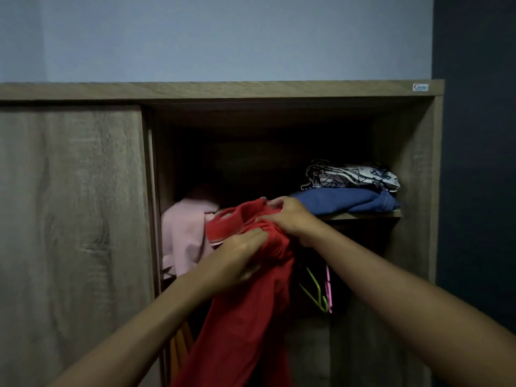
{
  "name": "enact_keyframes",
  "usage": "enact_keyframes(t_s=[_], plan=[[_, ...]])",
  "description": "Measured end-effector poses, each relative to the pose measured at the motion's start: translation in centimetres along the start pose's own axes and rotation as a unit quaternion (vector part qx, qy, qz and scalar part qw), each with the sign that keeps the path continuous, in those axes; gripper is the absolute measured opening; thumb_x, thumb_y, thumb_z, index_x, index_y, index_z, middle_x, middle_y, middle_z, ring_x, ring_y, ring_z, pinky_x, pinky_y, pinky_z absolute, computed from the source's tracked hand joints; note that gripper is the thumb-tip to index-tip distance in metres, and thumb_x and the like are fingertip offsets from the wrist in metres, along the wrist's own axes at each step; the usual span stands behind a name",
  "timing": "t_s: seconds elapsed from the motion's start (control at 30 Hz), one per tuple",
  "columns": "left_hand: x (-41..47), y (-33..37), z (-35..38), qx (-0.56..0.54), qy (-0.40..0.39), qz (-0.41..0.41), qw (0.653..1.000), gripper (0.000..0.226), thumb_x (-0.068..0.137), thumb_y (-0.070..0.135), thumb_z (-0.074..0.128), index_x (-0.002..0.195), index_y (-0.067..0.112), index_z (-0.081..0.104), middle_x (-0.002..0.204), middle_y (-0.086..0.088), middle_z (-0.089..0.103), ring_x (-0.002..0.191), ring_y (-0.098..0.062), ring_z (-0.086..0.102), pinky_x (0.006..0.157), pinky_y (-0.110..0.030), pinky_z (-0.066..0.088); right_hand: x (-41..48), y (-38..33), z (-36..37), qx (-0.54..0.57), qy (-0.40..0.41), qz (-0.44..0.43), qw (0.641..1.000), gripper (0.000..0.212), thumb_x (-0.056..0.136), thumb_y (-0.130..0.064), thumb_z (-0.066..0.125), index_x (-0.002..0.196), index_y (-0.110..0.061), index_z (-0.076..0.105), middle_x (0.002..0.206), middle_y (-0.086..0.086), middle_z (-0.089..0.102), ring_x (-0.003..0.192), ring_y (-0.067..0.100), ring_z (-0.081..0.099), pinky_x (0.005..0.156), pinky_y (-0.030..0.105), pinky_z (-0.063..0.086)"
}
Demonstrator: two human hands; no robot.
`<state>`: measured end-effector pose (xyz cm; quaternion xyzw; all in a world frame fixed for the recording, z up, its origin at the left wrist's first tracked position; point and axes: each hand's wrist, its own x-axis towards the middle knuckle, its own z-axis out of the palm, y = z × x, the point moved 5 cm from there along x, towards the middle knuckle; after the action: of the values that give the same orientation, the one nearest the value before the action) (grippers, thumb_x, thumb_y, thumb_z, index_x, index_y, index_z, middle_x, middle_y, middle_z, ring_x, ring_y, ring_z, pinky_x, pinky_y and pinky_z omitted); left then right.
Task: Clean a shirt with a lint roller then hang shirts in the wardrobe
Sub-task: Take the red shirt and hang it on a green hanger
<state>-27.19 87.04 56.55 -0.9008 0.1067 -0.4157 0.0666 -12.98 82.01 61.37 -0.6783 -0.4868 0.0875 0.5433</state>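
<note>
Red collared fabric shirt (245,317) is bunched in front of the open wooden wardrobe (69,219), hem cut off. Left hand (237,255) and right hand (290,219) both clutch its collar. Pale pink garment (184,236) hangs left of the hands. Folded blue cloth (349,201) lies right of them. Interior too dark to read.

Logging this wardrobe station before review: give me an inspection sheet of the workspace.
Surface: wooden wardrobe shelf carries a folded blue garment under a white patterned cloth.
Job's things: red collared shirt, bunched at its top; pale pink shirt hangs at left.
Clutter: green hanger and pink hanger, bare.
Hands: right hand grips the red shirt's top; left hand lies on it, grip blurred.
Cables: nothing seen.
Surroundings: closed wardrobe door, blue-grey wall.
</note>
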Motion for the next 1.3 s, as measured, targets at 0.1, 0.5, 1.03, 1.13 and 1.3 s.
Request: enact_keyframes(t_s=[0.1, 0.5, 1.03, 1.13, 1.3], plan=[[-0.4, 0.3, -0.5, -0.020, -0.005, -0.020, 1.000, 0.048, 0.087, 0.020, 0.059, 0.133, 0.007, 0.052, 0.129, -0.014, 0.064, 0.120, -0.021, 0.056, 0.111, -0.009, 0.029, 0.1, 0.6, 0.3, 0.040, 0.016, -0.013, 0.999, 0.016, 0.076, -0.003, 0.081, 0.090, -0.006, 0.075, 0.091, 0.013, 0.076, 0.082, 0.022, 0.070, 0.082, 0.038, 0.061], [-4.1, -2.7, -2.6, -0.473, 0.027, -0.630, 0.615, 0.088, 0.085, 0.083, 0.033, 0.109, 0.005, 0.064, 0.102, -0.015, 0.076, 0.085, -0.026, 0.076, 0.066, -0.037, 0.059, -5.0, 0.4, 0.0, 0.045, 0.144, -0.229, 0.962, 0.027, 0.077, -0.007, 0.080, 0.100, -0.018, 0.071, 0.098, -0.004, 0.073, 0.090, 0.006, 0.069, 0.082, 0.015, 0.052], [-2.3, -2.0, -0.2, -0.650, 0.064, -0.550, 0.520, 0.017, 0.092, 0.009, 0.042, 0.089, 0.003, 0.058, 0.083, -0.010, 0.065, 0.070, -0.019, 0.066, 0.071, -0.033, 0.059, -12.2, 6.3, 2.6, 0.032, 0.069, -0.317, 0.946, 0.024, 0.078, -0.012, 0.084, 0.099, -0.012, 0.072, 0.094, -0.003, 0.066, 0.088, 0.016, 0.067, 0.082, 0.031, 0.052], [-1.4, -0.7, -0.2, -0.681, 0.065, -0.525, 0.507, 0.023, 0.092, 0.008, 0.037, 0.080, 0.004, 0.056, 0.067, -0.008, 0.064, 0.057, -0.016, 0.064, 0.066, -0.029, 0.057, -12.1, 7.3, 2.7, 0.045, 0.045, -0.298, 0.952, 0.023, 0.082, -0.028, 0.080, 0.096, -0.013, 0.071, 0.093, -0.001, 0.067, 0.087, 0.017, 0.067, 0.081, 0.032, 0.052], [-1.1, -0.4, -0.4, -0.681, 0.084, -0.521, 0.508, 0.021, 0.090, 0.006, 0.035, 0.074, 0.011, 0.048, 0.070, -0.006, 0.046, 0.061, -0.016, 0.051, 0.058, -0.024, 0.056, -11.4, 8.1, 1.1, 0.168, 0.101, -0.212, 0.957, 0.038, 0.090, -0.050, 0.061, 0.074, -0.016, 0.060, 0.055, -0.007, 0.050, 0.045, 0.008, 0.048, 0.047, 0.028, 0.040]])
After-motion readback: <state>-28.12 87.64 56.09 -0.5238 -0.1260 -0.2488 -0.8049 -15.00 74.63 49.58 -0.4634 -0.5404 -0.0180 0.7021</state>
